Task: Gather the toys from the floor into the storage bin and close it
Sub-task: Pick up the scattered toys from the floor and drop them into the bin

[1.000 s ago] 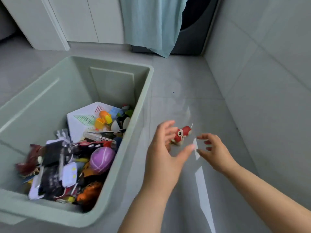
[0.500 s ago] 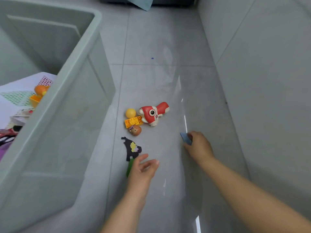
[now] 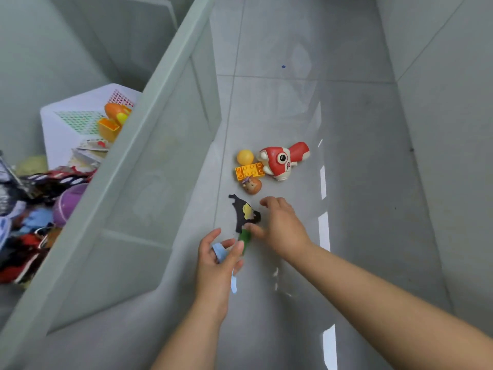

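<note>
Single head view, looking steeply down, close over floor (image 3: 360, 236) beside bin (image 3: 153, 102)

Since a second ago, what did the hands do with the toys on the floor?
The blue piece went from the floor under the right hand into the left hand, which now holds it. The right hand moved left to the black and green toy, thumb at its green end. The red fish toy, yellow ball, orange brick and storage bin stayed put.
</note>
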